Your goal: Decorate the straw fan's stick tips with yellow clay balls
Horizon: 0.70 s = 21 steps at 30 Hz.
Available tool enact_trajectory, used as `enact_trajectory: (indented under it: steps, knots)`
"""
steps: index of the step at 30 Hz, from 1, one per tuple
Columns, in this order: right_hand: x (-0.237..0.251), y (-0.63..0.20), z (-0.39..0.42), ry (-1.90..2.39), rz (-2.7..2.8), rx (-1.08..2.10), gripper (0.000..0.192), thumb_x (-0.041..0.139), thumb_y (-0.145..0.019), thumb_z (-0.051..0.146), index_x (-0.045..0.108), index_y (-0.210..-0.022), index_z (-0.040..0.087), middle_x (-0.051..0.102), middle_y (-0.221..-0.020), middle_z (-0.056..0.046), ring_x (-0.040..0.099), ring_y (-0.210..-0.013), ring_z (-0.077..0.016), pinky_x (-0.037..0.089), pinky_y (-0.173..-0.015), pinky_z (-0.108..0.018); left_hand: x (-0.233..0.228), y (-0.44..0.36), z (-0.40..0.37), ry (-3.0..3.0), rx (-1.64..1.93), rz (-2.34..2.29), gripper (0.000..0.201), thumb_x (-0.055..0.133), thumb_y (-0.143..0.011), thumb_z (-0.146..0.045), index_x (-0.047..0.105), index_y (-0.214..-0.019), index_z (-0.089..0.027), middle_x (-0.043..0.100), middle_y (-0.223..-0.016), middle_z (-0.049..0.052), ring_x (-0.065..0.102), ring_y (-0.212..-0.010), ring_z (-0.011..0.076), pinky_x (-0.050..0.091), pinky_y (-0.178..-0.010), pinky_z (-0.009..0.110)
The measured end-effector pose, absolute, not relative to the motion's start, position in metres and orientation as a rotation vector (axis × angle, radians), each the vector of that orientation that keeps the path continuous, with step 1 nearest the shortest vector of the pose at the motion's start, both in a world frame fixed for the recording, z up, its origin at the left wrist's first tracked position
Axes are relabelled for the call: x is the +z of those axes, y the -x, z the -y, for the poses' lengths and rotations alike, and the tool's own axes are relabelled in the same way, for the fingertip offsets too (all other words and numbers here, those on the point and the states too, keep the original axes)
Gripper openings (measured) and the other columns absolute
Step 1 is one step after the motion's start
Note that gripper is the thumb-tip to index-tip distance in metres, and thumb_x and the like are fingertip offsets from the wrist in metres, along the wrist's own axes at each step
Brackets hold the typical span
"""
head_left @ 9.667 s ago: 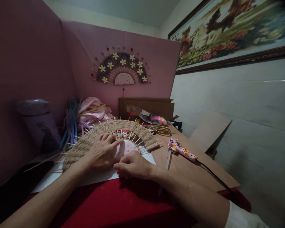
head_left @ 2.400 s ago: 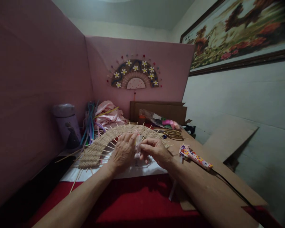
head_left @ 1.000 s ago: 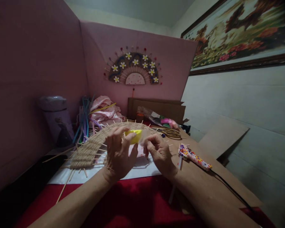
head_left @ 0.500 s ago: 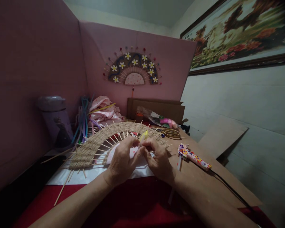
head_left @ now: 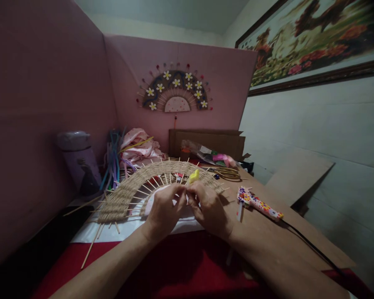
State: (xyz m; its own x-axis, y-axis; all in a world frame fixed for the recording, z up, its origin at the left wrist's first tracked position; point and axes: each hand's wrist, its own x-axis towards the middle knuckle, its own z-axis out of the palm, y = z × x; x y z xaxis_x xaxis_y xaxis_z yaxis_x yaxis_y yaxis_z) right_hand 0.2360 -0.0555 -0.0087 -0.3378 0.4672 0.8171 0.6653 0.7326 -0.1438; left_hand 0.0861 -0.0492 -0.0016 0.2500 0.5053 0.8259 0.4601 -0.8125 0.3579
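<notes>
Both hands meet over the middle of the half-round woven straw fan frame with thin wooden skewers sticking out like spokes (head_left: 137,187), which lies flat on a white sheet (head_left: 127,228) spread over the red tablecloth (head_left: 180,270). The left hand (head_left: 165,209) has its fingers curled in, the fingertips pinched against those of the right hand (head_left: 208,207), which is closed the same way. Between the two sets of fingertips sits a small bright yellow piece (head_left: 193,176), its top poking up above the knuckles just in front of the frame's inner arc; its material cannot be told. Under the hands, inside that arc, a pale pink half-disc (head_left: 157,193) shows in part.

Right of the frame, well clear of the right hand, a flower-patterned glue gun (head_left: 258,202) lies on a brown cardboard sheet (head_left: 268,232), its black cord (head_left: 311,247) trailing away from the frame. Behind the frame's right end rest gold-coloured scissors (head_left: 226,172) and a clear bag of coloured bits (head_left: 208,155) against a brown cardboard box (head_left: 205,141). Behind the frame's left end are a bunched pink spotted cloth (head_left: 140,145), a bundle of blue and purple strips (head_left: 112,160) and a lilac lidded bottle (head_left: 79,162). On the pink partition (head_left: 50,104) above the frame hangs a finished dark fan decoration with white flowers (head_left: 174,93).
</notes>
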Motion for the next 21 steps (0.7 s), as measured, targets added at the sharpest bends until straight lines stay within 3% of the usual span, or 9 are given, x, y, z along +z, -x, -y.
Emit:
enact_trajectory:
  steps: [13, 21]
  knots:
    - [-0.014, -0.228, 0.055, 0.92, 1.942, -0.283, 0.013, 0.033, -0.093, 0.017, 0.041, -0.082, 0.021, 0.054, -0.072, -0.003, 0.053, -0.062, -0.0157, 0.044, -0.058, -0.028, 0.003, -0.09, 0.053, -2.535, 1.535, -1.211, 0.016, 0.046, -0.077, -0.012, 0.044, -0.063, -0.02, 0.046, -0.055, -0.003, 0.041, -0.049, 0.011, 0.03, -0.051, 0.025]
    - [-0.02, -0.222, 0.056, 0.975, 1.866, -0.266, 0.013, 0.034, -0.092, 0.017, 0.041, -0.083, 0.021, 0.054, -0.07, -0.003, 0.054, -0.06, -0.0161, 0.043, -0.056, -0.028, 0.004, -0.091, 0.053, -2.49, 1.448, -1.371, 0.016, 0.045, -0.078, -0.014, 0.041, -0.065, -0.021, 0.046, -0.056, -0.003, 0.042, -0.051, 0.0127, 0.03, -0.053, 0.026]
